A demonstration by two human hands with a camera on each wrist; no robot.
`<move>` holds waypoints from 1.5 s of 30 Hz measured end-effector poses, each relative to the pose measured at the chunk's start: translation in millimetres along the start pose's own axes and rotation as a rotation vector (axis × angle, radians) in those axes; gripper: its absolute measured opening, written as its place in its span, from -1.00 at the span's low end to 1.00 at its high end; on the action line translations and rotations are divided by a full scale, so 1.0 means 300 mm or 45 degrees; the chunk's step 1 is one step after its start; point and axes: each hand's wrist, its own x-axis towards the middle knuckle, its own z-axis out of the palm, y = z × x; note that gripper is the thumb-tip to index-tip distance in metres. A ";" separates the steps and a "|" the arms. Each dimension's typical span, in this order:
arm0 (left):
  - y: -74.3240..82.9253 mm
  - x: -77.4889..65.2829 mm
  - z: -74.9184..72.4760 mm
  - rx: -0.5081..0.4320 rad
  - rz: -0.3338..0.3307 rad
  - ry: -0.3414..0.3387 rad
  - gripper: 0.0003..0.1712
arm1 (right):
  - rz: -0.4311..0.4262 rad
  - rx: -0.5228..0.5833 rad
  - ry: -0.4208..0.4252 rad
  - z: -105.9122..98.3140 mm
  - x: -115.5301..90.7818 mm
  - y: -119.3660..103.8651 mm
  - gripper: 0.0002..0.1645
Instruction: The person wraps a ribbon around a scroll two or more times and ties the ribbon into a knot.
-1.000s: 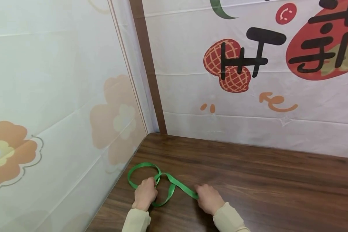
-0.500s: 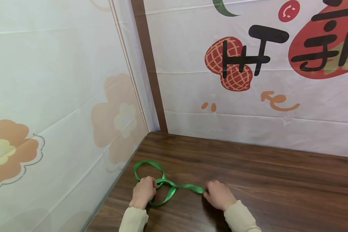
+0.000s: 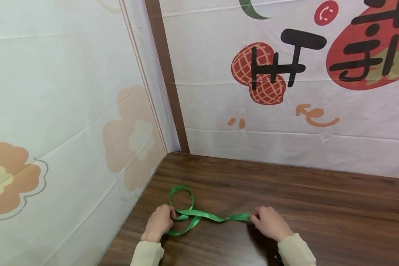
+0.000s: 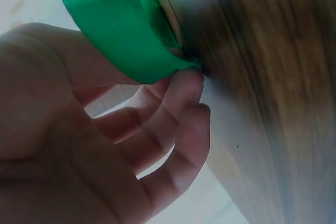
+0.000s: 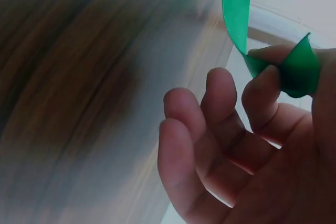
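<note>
So I've got a green ribbon (image 3: 203, 214) pinched in both hands on the table (image 3: 302, 199), and I'd say the step right now is spreading one length of it sideways. My left hand (image 3: 157, 223) has it at one spot, my right hand (image 3: 270, 223) sits at 3 o'clock from there with the other, and the run between them is pretty much straight, just one twist nearer the right.

The rest is bunched by the left: upper loop (image 3: 193, 199) at about 1 o'clock from that hand, lower loop (image 3: 186, 230) at about 4, strands crossing just beside my fingertips.

My take: the next move calls for a firm left pinch and a gentle right one, since a hard tug could drag those loops shut or slide the crossing out of place. That twist probably wants flattening too.

Pose-wise, left fingers aim toward 1 o'clock, low by the wood, thumb and index squeezed together on the ribbon. Right fingers aim toward 10. Same thumb-and-index pinch, no gap, with a short tail (image 5: 302, 74) poking out on the palm side. My other right fingers are loosely bent, off the ribbon.
</note>
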 end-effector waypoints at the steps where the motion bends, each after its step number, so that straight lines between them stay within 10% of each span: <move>1: -0.004 -0.001 -0.004 -0.009 0.004 -0.002 -0.70 | 0.019 -0.002 0.006 -0.007 -0.004 0.010 -0.55; 21: -0.080 0.008 -0.047 -0.023 0.202 -0.090 -0.55 | 0.279 0.113 0.013 -0.163 -0.079 0.238 -0.61; 45: -0.145 0.016 -0.104 0.108 0.080 0.094 -0.76 | 0.511 0.089 -0.072 -0.305 -0.208 0.509 -0.60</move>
